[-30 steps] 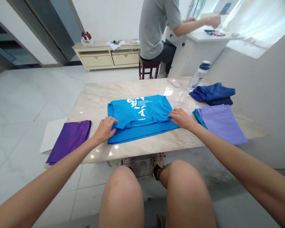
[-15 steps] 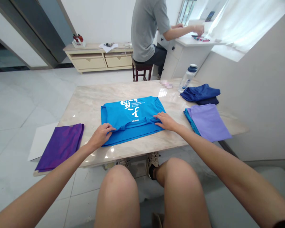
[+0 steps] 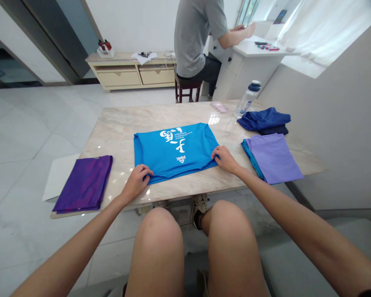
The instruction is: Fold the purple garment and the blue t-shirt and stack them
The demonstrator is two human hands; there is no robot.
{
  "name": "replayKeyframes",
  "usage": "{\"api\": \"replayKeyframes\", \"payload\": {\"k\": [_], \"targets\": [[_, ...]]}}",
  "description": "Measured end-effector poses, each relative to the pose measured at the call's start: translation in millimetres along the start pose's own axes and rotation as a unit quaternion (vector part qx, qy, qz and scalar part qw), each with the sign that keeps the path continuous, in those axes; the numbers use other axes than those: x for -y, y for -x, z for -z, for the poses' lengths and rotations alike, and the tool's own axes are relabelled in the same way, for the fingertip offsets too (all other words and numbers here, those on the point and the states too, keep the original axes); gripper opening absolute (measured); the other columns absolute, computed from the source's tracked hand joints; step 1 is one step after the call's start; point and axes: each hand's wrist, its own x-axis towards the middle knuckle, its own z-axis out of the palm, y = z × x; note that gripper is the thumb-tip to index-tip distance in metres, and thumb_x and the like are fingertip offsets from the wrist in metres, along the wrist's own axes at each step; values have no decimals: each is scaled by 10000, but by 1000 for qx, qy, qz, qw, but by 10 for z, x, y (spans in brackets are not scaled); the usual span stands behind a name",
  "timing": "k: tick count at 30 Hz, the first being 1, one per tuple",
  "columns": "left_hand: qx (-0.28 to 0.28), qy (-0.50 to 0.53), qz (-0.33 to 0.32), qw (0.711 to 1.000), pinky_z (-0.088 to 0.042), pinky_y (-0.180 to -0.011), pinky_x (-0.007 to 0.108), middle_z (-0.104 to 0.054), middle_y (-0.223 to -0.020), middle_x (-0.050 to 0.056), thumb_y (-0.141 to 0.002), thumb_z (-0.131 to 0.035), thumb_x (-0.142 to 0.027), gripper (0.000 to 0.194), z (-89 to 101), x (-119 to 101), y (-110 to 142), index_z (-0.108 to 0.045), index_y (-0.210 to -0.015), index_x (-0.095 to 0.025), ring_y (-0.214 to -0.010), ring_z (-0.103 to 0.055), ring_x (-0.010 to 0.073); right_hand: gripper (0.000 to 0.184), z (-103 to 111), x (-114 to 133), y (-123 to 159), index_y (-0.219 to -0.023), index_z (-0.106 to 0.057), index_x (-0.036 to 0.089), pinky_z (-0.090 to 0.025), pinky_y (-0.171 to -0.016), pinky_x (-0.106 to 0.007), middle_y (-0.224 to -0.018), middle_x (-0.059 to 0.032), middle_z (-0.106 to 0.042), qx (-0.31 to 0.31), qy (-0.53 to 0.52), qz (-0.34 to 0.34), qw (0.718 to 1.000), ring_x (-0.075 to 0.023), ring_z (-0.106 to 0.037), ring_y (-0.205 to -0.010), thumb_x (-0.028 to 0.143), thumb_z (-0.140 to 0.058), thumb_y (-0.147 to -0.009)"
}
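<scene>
Shirt (image 3: 176, 150) edge drawn nearer, fingers (image 3: 146, 169) curled, pinching

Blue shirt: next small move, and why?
Probably lay the upper layer's near edge down flat: the left hand and right hand hold the blue shirt near its close corners, and only a narrow strip of the lower layer shows beyond that edge.

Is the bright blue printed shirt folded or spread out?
Folded: the bright blue printed fabric shirt lies as a rough rectangle, another blue layer peeking out beneath its near edge.
</scene>
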Motion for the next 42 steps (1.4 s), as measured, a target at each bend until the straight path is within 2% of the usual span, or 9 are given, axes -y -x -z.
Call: {"api": "replayKeyframes", "payload": {"k": [6, 9, 12, 14, 20, 27, 33, 39, 42], "targets": [[46, -52, -19, 997, -533, -1015, 446, -736, -1117, 101, -972, -524, -160, 275, 136, 41, 43, -788, -962, -235, -1083, -681, 281, 295, 72, 22, 121, -953, -835, 187, -479, -1028, -435, -1097, -139, -719, 36, 41, 32, 998, -308, -628, -1101, 69, -566, -924], [148, -59, -49, 986, -528, -982, 390, -755, -1094, 88, -954, -526, -140, 291, 294, -45, 24, -796, -920, -241, -1072, -703, 264, 239, 204, 80, 100, -941, -847, 205, -492, -1039, -426, -1149, -128, -744, 74, 56, 1, 996, -310, -655, -1136, 107, -629, -930], [259, -74, -71, 960, -530, -907, 327, -775, -1106, 69, -940, -557, -137, 286, 470, -277, -125, -813, -979, -259, -1026, -733, 240, 277, 340, 260, -5, -1164, -839, 215, -533, -982, -361, -1184, -102, -785, 164, 45, -20, 985, -286, -706, -1107, 153, -724, -920], [290, -109, -70, 948, -524, -846, 315, -793, -1104, 65, -948, -582, -156, 267, 546, -493, -287, -817, -1003, -272, -1006, -744, 250, 365, 395, 448, -82, -1263, -812, 206, -546, -949, -339, -1207, -106, -796, 207, 64, -5, 976, -283, -724, -1091, 158, -770, -903], [233, -209, -33, 949, -549, -844, 344, -785, -1173, 131, -941, -678, -190, 218, 377, -937, -616, -784, -1126, -232, -1086, -742, 308, 280, 271, 842, -64, -1209, -820, 193, -505, -942, -371, -1278, -160, -740, 143, 174, 102, 969, -310, -677, -1204, 108, -701, -969], [267, -119, -58, 955, -550, -899, 338, -761, -1212, 80, -993, -664, -259, 239, 184, -623, -477, -734, -1221, -267, -1142, -727, 282, 222, 63, 600, 178, -1089, -809, 186, -433, -950, -376, -1285, -129, -765, 155, 115, 227, 955, -268, -653, -1150, 174, -586, -1089], [287, -119, -71, 948, -525, -852, 344, -766, -1177, 78, -1032, -647, -322, 209, 115, -543, -531, -723, -1211, -247, -1059, -722, 271, 253, 23, 539, 82, -1259, -780, 204, -394, -899, -380, -1219, -132, -768, 108, 133, 208, 963, -285, -615, -1107, 204, -588, -1094], [268, -233, -128, 926, -510, -861, 388, -773, -1151, 153, -1028, -602, -206, 175, -12, -729, -622, -770, -1076, -191, -1116, -709, 316, 211, 10, 686, -85, -1004, -791, 169, -379, -873, -393, -1053, -162, -758, 139, 198, 198, 950, -303, -616, -1068, 186, -598, -1086], [273, -257, -133, 917, -510, -867, 395, -779, -1143, 182, -1019, -584, -145, 208, -20, -818, -645, -783, -1079, -157, -1115, -716, 321, 229, 21, 815, -133, -1009, -791, 145, -391, -856, -384, -1036, -173, -758, 160, 233, 179, 943, -291, -641, -1027, 148, -574, -1083]]}}
